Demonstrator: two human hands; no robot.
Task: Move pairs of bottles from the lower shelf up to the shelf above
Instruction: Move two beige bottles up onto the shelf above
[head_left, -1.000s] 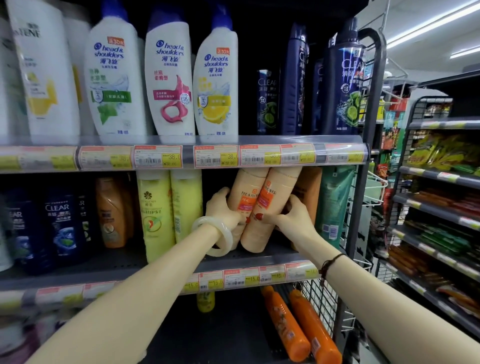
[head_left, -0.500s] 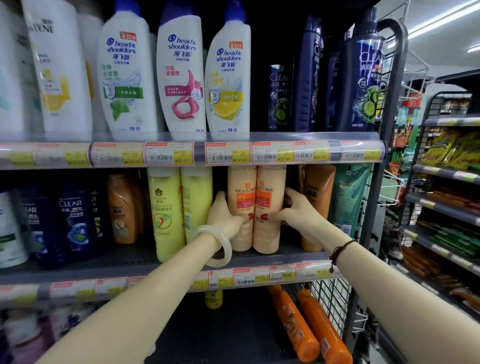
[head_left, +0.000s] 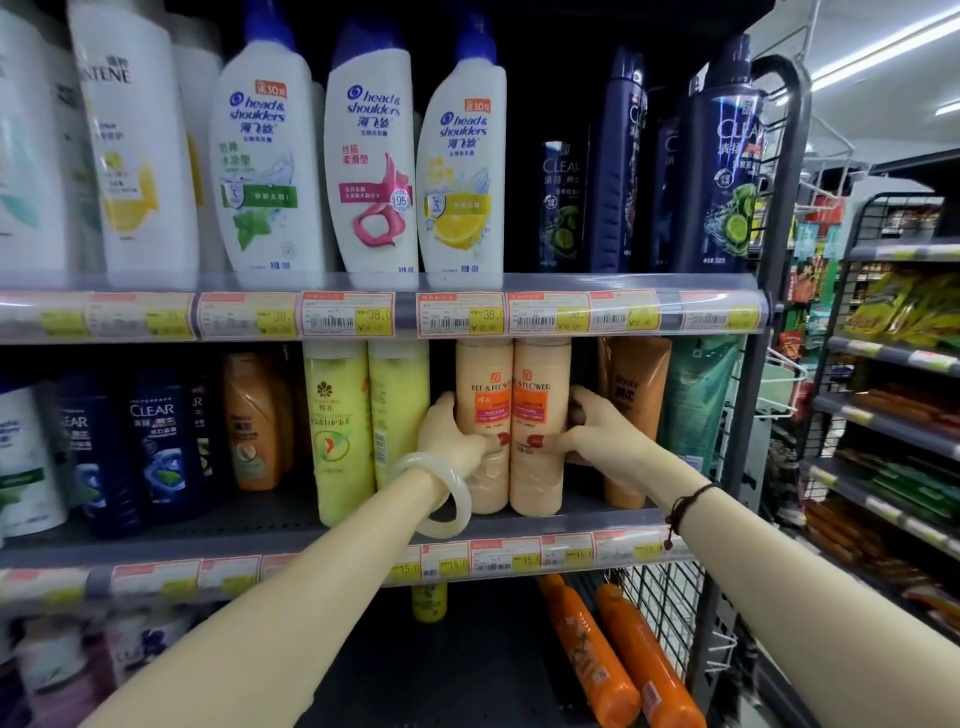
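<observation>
Two peach Bee & Flower bottles stand upright side by side on the middle shelf (head_left: 249, 530). My left hand (head_left: 451, 441) is wrapped round the left peach bottle (head_left: 483, 395). The right peach bottle (head_left: 540, 400) is gripped from its right side by my right hand (head_left: 587, 436). Both thumbs press on the bottles' fronts. Their tops are hidden behind the price rail of the shelf above (head_left: 675, 306). That upper shelf has a dark gap between the Head & Shoulders bottles (head_left: 462, 171) and the navy Clear bottles (head_left: 727, 171).
Yellow bottles (head_left: 340, 431) stand just left of my left hand; an orange-brown tube (head_left: 636, 395) and a teal pouch (head_left: 696, 400) are right of my right hand. Orange bottles (head_left: 618, 660) lie on the bottom shelf. A wire rack with snacks (head_left: 893, 364) stands to the right.
The two peach bottles were tilted to the right a second ago; they now stand upright, bases on the middle shelf. Both hands stay on them.
</observation>
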